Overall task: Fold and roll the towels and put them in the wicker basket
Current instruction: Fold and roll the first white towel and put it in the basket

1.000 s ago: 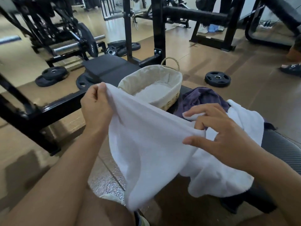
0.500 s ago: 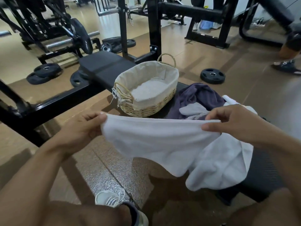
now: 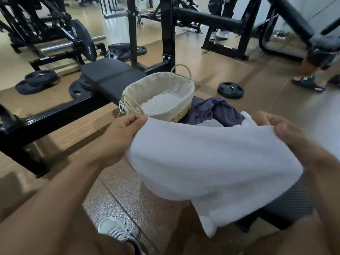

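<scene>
A white towel (image 3: 207, 162) is stretched between my two hands in front of me. My left hand (image 3: 119, 137) pinches its upper left corner and my right hand (image 3: 292, 137) grips its upper right edge. The towel's lower part sags down over the bench edge. Beyond it a wicker basket (image 3: 184, 115) with a cream fabric lining and rope handles stands on the black bench (image 3: 110, 78), holding no towels. A purple towel (image 3: 215, 111) lies crumpled to the right of the basket, with a bit of another white cloth (image 3: 211, 123) in front of it.
Black rack posts (image 3: 167, 34) rise behind the basket. Weight plates (image 3: 230, 90) lie on the floor to the right and left. A bench frame bar (image 3: 55, 116) runs across at left. Another person's sandalled foot (image 3: 307, 82) is at far right. My shoe (image 3: 114, 230) is below.
Both hands have lowered the towel from in front of the basket and spread apart, pulling its top edge taut. The right hand moved to the right along the edge.
</scene>
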